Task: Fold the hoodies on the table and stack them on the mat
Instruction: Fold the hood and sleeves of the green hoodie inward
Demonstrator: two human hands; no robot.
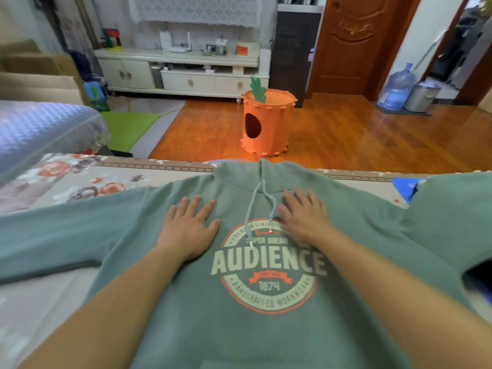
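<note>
Here, sage-green hoodie [239, 328] spread face-up, round "AUDIENCE" print, both hands flat on chest, left hand [187, 230], right hand [303, 219].

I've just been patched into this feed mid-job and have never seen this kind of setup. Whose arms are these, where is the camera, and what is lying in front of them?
There is no machine here. A person wears one wide-angle camera on the head, looking forward and down, so the two bare arms coming in from the bottom edge are their own.

The left hand and the right hand both lie flat, fingers spread, on the chest of a grey-green cotton hoodie with a round "AUDIENCE" print. Nothing is gripped; the palms only press on the cloth. The hoodie lies front up, sleeves out to both sides, hood pointing away, its white drawstrings lying between the hands. It is not yet folded.

Under it is a cloth with a floral print. On the wooden floor beyond stands an orange carrot-shaped tub.
</note>
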